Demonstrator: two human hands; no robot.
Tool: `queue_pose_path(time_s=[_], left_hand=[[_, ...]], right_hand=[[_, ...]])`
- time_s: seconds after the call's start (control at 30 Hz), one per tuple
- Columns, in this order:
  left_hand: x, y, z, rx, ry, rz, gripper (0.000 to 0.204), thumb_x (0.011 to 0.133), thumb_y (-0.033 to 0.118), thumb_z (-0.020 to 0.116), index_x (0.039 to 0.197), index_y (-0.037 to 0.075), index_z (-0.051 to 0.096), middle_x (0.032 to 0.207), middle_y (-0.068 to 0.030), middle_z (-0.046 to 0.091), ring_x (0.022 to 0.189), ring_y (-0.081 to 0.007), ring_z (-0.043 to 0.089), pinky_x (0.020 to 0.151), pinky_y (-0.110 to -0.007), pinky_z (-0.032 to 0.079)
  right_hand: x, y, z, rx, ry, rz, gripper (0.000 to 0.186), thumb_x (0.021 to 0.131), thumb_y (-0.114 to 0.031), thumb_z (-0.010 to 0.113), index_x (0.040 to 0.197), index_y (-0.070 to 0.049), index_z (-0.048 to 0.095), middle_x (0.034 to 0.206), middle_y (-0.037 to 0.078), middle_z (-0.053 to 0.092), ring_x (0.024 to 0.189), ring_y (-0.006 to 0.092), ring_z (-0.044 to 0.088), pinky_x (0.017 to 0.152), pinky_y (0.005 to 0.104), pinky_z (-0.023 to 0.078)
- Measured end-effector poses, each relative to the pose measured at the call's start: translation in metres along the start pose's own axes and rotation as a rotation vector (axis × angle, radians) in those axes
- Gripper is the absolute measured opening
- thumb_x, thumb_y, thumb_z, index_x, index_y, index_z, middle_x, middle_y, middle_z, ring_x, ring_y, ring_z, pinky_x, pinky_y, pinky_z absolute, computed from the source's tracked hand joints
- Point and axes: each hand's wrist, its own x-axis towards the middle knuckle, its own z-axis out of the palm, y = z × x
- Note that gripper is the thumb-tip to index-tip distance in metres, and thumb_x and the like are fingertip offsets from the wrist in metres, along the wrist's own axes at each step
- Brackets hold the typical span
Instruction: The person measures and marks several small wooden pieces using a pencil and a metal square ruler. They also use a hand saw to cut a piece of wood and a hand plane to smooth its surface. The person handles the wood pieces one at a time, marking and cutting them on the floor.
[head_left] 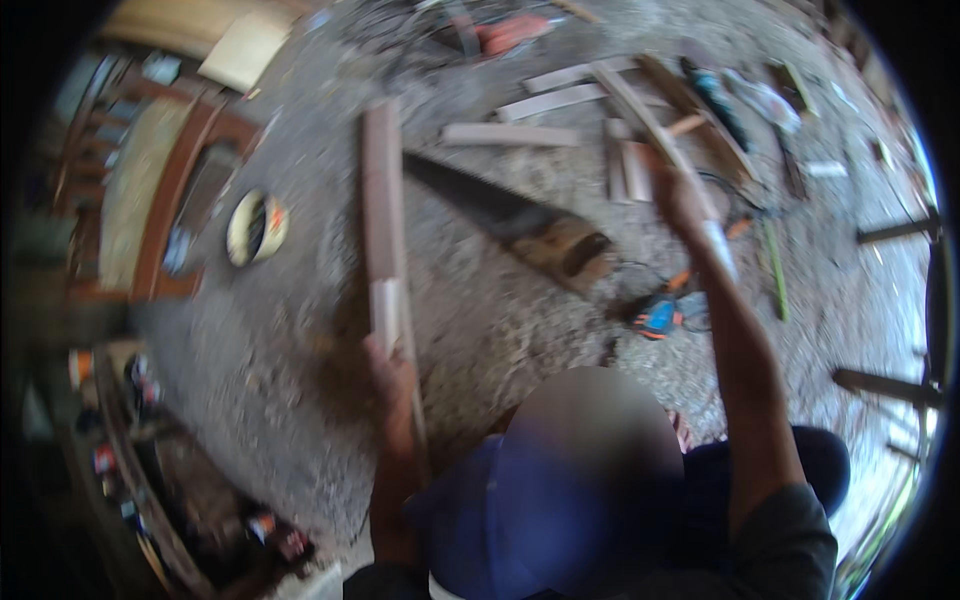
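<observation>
My left hand (390, 365) grips a long reddish-brown board (383, 200) upright in the view, with a shorter pale strip (385, 305) lying along its lower part. My right hand (682, 205) is blurred but appears closed on a long pale wooden strip (630, 100) at upper right. Between my hands, a handsaw (500, 215) with a wooden handle lies on the ground, blade toward the board. A blue-and-orange tool (655, 318) lies below the saw handle, beside my right forearm.
Short planks (510, 133) and tools lie at the top. A green rod (776, 270) is at right, near dark wooden legs (890, 385). A cream ring-shaped container (258, 228), a wooden chair (150, 200) and a cluttered wooden crate (150, 480) are at left. Blue clothing (470, 510) fills the bottom.
</observation>
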Motion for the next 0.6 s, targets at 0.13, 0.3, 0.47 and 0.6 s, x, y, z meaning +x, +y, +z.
queue_pose_path(time_s=[0.13, 0.3, 0.47, 0.6], left_hand=[[-0.001, 0.012, -0.011, 0.183, 0.003, 0.026, 0.036, 0.091, 0.02, 0.069, 0.118, 0.002, 0.052, 0.112, -0.0239, 0.059, 0.11, -0.0447, 0.058, 0.091, -0.055, 0.046], [-0.002, 0.03, -0.022, 0.188, -0.042, -0.038, 0.035, 0.091, 0.02, 0.069, 0.115, 0.002, 0.051, 0.114, -0.0227, 0.058, 0.111, -0.0429, 0.058, 0.092, -0.055, 0.046], [-0.003, 0.034, -0.027, 0.241, -0.037, 0.011, 0.034, 0.09, 0.02, 0.07, 0.113, 0.003, 0.051, 0.113, -0.021, 0.057, 0.11, -0.0414, 0.059, 0.091, -0.054, 0.047], [-0.003, 0.031, -0.026, 0.257, -0.007, 0.031, 0.035, 0.089, 0.02, 0.071, 0.112, 0.003, 0.052, 0.112, -0.0201, 0.058, 0.109, -0.041, 0.06, 0.091, -0.053, 0.047]], right_hand=[[-0.047, 0.142, -0.02, -0.025, 0.028, 0.267, 0.041, 0.094, -0.037, 0.058, 0.109, 0.0, 0.068, 0.094, 0.028, 0.069, 0.088, 0.0431, 0.07, 0.073, 0.0531, 0.052], [-0.132, 0.19, -0.023, 0.171, -0.077, 0.517, 0.049, 0.091, -0.055, 0.07, 0.076, -0.01, 0.058, 0.059, 0.0, 0.043, 0.053, 0.0149, 0.039, 0.048, 0.037, 0.03], [-0.154, 0.136, -0.045, 0.808, -0.049, 0.99, 0.035, 0.088, -0.041, 0.081, 0.095, -0.02, 0.053, 0.064, -0.008, 0.044, 0.047, 0.0031, 0.039, 0.036, 0.0205, 0.025], [-0.152, 0.14, -0.057, 0.826, 0.303, 0.875, 0.027, 0.087, -0.033, 0.082, 0.093, -0.018, 0.061, 0.059, -0.007, 0.044, 0.039, 0.0038, 0.031, 0.034, 0.0209, 0.021]])
